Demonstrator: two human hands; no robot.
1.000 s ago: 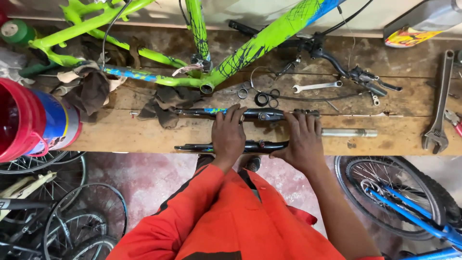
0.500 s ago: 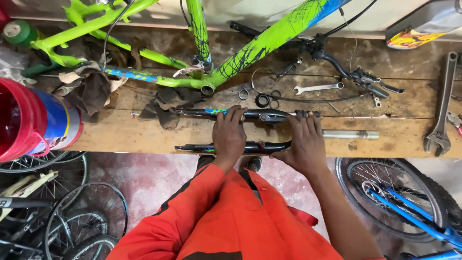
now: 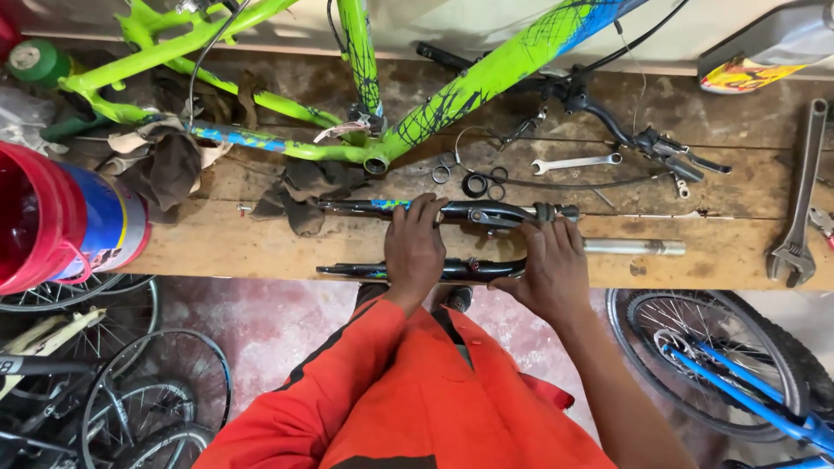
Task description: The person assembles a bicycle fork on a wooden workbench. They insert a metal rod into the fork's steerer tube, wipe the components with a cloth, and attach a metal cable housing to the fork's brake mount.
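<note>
Rough wooden planks make up the workbench [image 3: 261, 239], on which a black bike fork [image 3: 486, 214] is laid flat at the front edge. Both fork legs are covered by the left hand [image 3: 414, 247], fingers curled over them. The fork's crown is gripped by the right hand [image 3: 549, 265]. A red bucket [image 3: 39, 217] is seen at the left; its inside cannot be made out.
</note>
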